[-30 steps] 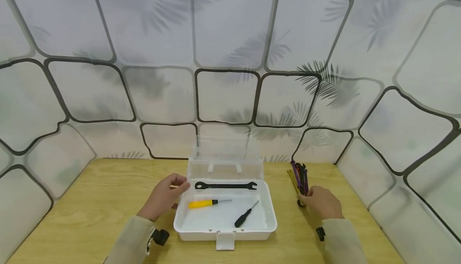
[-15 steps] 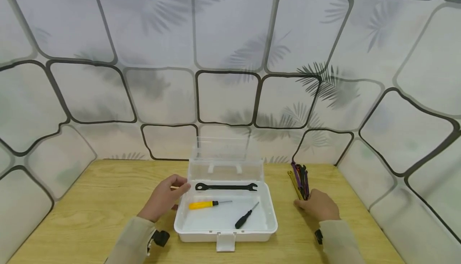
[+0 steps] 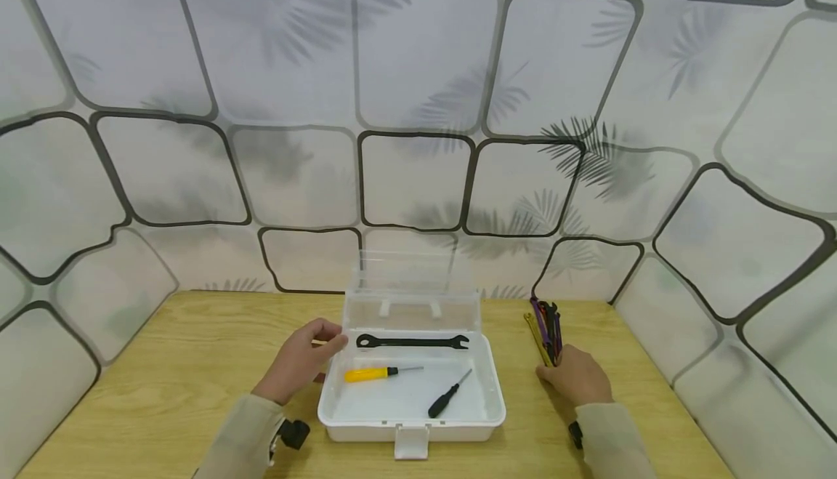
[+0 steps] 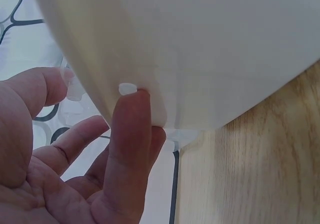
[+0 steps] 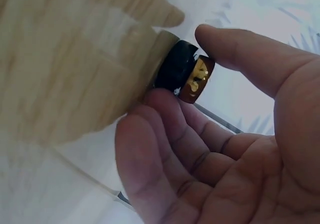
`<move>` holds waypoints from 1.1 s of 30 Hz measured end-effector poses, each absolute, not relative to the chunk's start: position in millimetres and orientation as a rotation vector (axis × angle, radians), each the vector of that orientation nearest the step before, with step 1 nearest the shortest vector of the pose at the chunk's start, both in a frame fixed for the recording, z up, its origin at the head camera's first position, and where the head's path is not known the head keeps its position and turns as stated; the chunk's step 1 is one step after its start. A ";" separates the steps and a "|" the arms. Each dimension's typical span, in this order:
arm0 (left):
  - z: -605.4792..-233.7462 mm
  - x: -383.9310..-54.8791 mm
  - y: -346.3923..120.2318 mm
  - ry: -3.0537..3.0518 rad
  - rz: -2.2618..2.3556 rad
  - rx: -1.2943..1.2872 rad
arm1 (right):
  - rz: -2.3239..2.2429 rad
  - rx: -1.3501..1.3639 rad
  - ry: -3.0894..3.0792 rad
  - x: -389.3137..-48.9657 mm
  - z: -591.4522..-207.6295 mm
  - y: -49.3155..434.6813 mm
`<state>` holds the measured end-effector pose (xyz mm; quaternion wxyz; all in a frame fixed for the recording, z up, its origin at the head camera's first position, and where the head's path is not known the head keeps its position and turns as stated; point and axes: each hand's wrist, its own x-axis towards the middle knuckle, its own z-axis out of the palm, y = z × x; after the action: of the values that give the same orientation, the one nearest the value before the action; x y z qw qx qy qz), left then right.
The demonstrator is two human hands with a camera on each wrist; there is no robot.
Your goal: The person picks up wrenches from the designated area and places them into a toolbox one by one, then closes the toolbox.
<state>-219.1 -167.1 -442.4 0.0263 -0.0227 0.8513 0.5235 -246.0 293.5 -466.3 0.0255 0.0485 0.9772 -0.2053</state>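
Note:
A white plastic toolbox (image 3: pixel 376 416) stands with its clear lid (image 3: pixel 412 312) raised. Inside lie a black wrench (image 3: pixel 412 341), a yellow-handled screwdriver (image 3: pixel 368 374) and a black screwdriver (image 3: pixel 443 401). My left hand (image 3: pixel 297 363) holds the box's left side near the back corner; in the left wrist view a fingertip presses the outer wall. Right of the box, my right hand (image 3: pixel 577 377) is round the near ends of a bundle of wrenches (image 3: pixel 548 330), among them gold, purple and black ones. In the right wrist view a gold wrench end (image 5: pixel 196 79) and a black wrench end (image 5: pixel 175 64) lie between thumb and fingers.
The box's front latch (image 3: pixel 411 443) hangs down. Everything stands on a wood-grain table (image 3: pixel 216 348). A patterned cloth wall (image 3: pixel 418 181) closes off the back and sides, with the bundle's far ends close to it.
My right hand has shifted slightly left and nearer to me, and now covers the near wrench ends. The left hand and the box stay as they were; the view tilts up slightly.

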 end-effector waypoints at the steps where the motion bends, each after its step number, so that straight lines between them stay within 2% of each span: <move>1: -443.0 -219.1 -167.2 2.627 1.625 -0.070 | -0.650 0.143 3.027 -245.2 -466.9 293.4; 20: -444.0 -219.1 -166.7 2.632 1.624 -0.069 | -0.670 0.057 3.077 -240.6 -464.5 292.6; 33: -443.1 -218.0 -166.2 2.640 1.613 -0.083 | -0.684 0.160 3.053 -234.7 -452.7 285.0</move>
<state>-218.0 -166.2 -443.1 0.0233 -0.0268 0.8528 0.5210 -234.7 285.0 -452.7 0.0042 0.0511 0.9745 -0.2184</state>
